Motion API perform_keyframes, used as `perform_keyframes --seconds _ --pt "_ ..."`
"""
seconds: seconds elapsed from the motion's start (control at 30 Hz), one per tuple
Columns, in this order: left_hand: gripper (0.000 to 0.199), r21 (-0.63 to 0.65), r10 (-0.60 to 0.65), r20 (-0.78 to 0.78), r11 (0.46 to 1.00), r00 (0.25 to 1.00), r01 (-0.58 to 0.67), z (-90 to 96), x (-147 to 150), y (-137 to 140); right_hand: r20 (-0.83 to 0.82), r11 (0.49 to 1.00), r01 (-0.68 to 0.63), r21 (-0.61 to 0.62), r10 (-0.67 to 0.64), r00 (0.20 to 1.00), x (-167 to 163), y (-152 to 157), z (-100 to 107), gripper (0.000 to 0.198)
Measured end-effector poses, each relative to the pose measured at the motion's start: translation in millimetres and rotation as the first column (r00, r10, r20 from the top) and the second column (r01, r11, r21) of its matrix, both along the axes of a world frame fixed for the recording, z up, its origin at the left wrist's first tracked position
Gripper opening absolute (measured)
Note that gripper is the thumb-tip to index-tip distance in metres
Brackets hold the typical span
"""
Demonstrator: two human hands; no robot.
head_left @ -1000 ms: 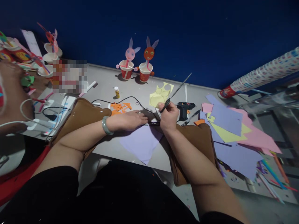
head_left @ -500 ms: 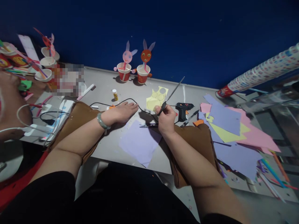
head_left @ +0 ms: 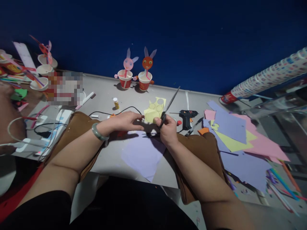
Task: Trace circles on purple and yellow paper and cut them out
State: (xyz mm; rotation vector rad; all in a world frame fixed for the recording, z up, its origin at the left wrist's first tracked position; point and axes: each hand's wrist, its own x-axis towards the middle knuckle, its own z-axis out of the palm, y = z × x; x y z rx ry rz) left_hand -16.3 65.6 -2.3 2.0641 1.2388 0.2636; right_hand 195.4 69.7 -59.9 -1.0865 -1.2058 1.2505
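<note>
My right hand (head_left: pixel 169 132) is closed on a pair of scissors (head_left: pixel 169 107), its blades pointing up and away from me. Its thumb overlaps the lower right edge of a yellow paper sheet (head_left: pixel 152 115); whether it pinches the sheet I cannot tell. This sheet has cut-out holes and drawn circles. My left hand (head_left: pixel 126 122), with a bangle on the wrist, holds nothing; its fingers are apart near the sheet's left edge. Below both hands lies a purple paper sheet (head_left: pixel 144 156), and a dark pointed tool (head_left: pixel 150 135) rests at its top edge.
A black glue gun (head_left: pixel 187 118) stands right of my hand, its cable crossing the table. Two rabbit-faced paper cups (head_left: pixel 125 81) stand behind, near a small yellow bottle (head_left: pixel 116 103). Coloured paper (head_left: pixel 230 123) and stacked cups (head_left: pixel 263 75) are right; a power strip (head_left: pixel 54 131) is left.
The yellow sheet has shifted slightly toward me and left. My left hand has lifted from the table, its fingers spreading beside the sheet. The scissors stay in my right hand.
</note>
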Motion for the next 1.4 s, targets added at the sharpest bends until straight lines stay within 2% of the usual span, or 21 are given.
perform_keyframes --seconds 0.07,0.1,0.2,0.33,0.4,0.53,0.77,1.23,1.33,1.4 --pt "0.042 -0.206 0.082 0.295 0.978 0.952 -0.020 -7.4 4.0 2.9 -0.015 0.998 -0.068 -0.018 0.068 0.998 0.4 -1.5 -1.2 0.027" --pt "0.043 -0.277 0.143 0.388 0.960 0.911 -0.033 -10.8 6.2 3.6 -0.020 0.995 -0.100 -0.027 0.099 0.995 0.6 -2.1 -1.4 0.027" --pt "0.037 -0.380 0.314 0.485 0.916 0.816 -0.127 -17.6 12.1 3.1 -0.039 0.986 -0.157 -0.055 0.155 0.987 1.3 -3.1 -0.7 0.030" --pt "0.032 -0.447 0.360 0.568 0.890 0.740 -0.090 -19.4 15.3 1.6 -0.049 0.988 -0.142 -0.067 0.138 0.989 1.7 -2.4 -0.4 0.031" --pt "0.031 -0.450 0.374 0.573 0.887 0.729 -0.101 -19.7 14.9 1.5 -0.048 0.990 -0.122 -0.063 0.119 0.992 1.4 -1.9 -1.7 0.031" --pt "0.030 -0.424 0.373 0.523 0.894 0.766 -0.146 -19.7 13.9 1.6 -0.058 0.993 -0.099 -0.066 0.096 0.994 0.5 -1.9 -4.1 0.031" --pt "0.029 -0.385 0.348 0.505 0.910 0.790 -0.155 -16.2 14.7 1.1 -0.043 0.988 -0.137 -0.065 0.134 0.990 -1.6 -4.5 -2.2 0.034" --pt "0.023 -0.350 0.293 0.519 0.930 0.803 -0.113 -18.7 13.5 2.6 0.064 0.994 -0.105 -0.012 0.106 0.992 -0.8 -7.0 -3.6 0.038" --pt "0.027 -0.345 0.276 0.538 0.934 0.796 -0.091 -17.1 12.1 2.6 0.036 0.998 -0.052 -0.023 0.053 0.998 0.3 -4.5 -9.2 0.037" --pt "0.030 -0.297 0.245 0.566 0.951 0.787 -0.083 -17.3 11.4 2.9 0.013 0.999 -0.038 -0.035 0.039 0.999 1.1 -1.3 -13.4 0.039"
